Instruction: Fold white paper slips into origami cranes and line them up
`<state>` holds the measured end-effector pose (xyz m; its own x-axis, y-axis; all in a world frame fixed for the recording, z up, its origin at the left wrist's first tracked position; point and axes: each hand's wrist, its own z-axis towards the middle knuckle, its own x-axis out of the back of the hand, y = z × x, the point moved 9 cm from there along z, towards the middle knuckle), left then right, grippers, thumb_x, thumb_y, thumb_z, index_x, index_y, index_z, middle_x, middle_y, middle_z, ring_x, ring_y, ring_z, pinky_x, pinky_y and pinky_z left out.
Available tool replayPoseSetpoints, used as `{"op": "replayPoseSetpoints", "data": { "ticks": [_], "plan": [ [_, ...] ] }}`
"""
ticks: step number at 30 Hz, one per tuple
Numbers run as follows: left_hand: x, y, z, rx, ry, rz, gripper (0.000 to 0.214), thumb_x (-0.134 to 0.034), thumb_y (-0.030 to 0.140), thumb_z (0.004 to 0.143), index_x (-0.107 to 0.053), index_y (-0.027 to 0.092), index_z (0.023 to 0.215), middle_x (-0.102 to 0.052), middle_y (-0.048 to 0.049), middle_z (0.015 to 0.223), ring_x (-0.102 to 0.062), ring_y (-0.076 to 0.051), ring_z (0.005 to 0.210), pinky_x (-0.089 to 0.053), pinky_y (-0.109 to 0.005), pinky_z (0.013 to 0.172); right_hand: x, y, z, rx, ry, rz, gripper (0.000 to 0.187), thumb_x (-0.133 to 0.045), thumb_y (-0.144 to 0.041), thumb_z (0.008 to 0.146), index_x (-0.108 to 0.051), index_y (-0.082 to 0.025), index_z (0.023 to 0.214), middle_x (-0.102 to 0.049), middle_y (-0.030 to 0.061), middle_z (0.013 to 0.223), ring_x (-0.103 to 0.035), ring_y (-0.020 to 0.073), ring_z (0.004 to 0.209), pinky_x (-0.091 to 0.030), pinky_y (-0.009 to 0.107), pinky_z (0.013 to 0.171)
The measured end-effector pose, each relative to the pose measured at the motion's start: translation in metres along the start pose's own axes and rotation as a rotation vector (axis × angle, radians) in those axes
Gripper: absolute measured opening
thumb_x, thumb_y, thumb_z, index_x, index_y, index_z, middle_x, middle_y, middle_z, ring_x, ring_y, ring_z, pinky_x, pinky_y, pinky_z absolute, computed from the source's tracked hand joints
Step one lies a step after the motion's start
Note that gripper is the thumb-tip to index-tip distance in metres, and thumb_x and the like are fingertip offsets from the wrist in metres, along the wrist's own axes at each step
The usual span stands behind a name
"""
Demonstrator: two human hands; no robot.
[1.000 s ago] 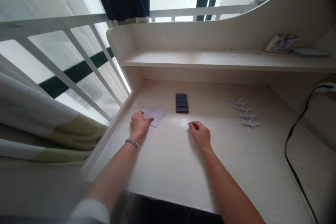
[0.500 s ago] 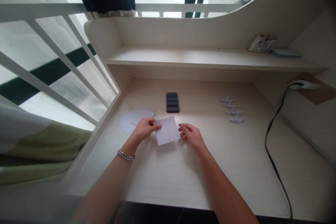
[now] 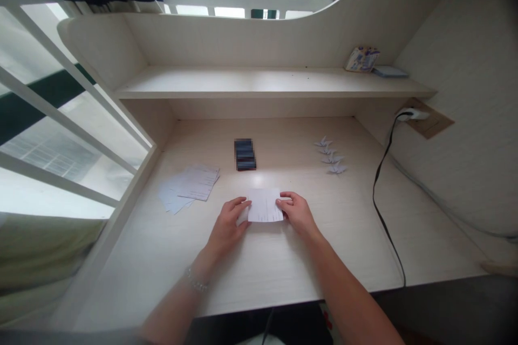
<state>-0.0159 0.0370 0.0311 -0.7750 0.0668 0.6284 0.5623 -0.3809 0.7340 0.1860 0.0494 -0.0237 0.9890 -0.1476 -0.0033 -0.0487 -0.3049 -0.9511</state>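
A small square sheet of paper (image 3: 265, 206) with faint printed lines lies between my two hands, low over the desk. My right hand (image 3: 297, 214) pinches its right edge, thumb on top and fingers behind. At the left edge, my left hand (image 3: 231, 223) holds the paper with its fingertips near the upper corner and its thumb near the lower one. A bracelet (image 3: 196, 280) circles my left wrist. More loose sheets (image 3: 198, 182) lie in an overlapping pile to the left. Several folded paper cranes (image 3: 332, 159) stand in a row on the right.
Beyond the paper lies a dark, pixelated phone-like object (image 3: 245, 154). A black cable (image 3: 377, 194) runs from the wall socket (image 3: 429, 118) down over the desk's right side. On the shelf (image 3: 243, 81) sit a colourful packet (image 3: 362, 59) and a flat pale item (image 3: 390, 71). White rails border the left.
My view has turned right. The sheet has been levelled out and brought nearer; my right hand now grips its edge. My left hand has shifted from the top-left corner to the left edge.
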Motion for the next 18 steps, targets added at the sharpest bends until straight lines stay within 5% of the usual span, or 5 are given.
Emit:
{"op": "replayPoseSetpoints", "data": {
  "ticks": [6,11,18],
  "plan": [
    [-0.012,0.009,-0.004,-0.144,0.018,0.163,0.028,-0.054,0.009,0.076,-0.070,0.026,0.091,-0.059,-0.0063,0.115,-0.049,-0.024,0.101,-0.048,-0.042,0.085,-0.002,0.001,-0.003,0.003,-0.063,-0.143,0.036,-0.059,-0.035,0.071,-0.057,-0.015,0.101,-0.061,-0.0008,0.058,-0.053,0.0129,0.045,-0.039,0.023,0.043],
    [-0.019,0.010,-0.007,-0.157,-0.079,0.152,0.024,-0.052,0.013,0.079,-0.069,0.023,0.093,-0.065,-0.0065,0.103,-0.051,-0.023,0.094,-0.049,-0.041,0.082,0.015,-0.026,-0.015,0.214,-0.013,-0.520,0.028,-0.054,-0.031,0.076,-0.063,-0.020,0.099,-0.068,0.0040,0.084,-0.060,0.0156,0.065,-0.047,0.029,0.064],
    [-0.019,0.010,-0.010,-0.125,-0.115,0.109,0.022,-0.053,0.015,0.079,-0.069,0.023,0.093,-0.067,-0.0069,0.100,-0.051,-0.023,0.092,-0.048,-0.042,0.082,-0.016,-0.038,-0.052,0.523,-0.342,-0.807,0.052,-0.075,-0.032,0.062,-0.061,-0.028,0.112,-0.063,0.0041,0.113,-0.051,0.0248,0.102,-0.042,0.039,0.087]
  ]
}}
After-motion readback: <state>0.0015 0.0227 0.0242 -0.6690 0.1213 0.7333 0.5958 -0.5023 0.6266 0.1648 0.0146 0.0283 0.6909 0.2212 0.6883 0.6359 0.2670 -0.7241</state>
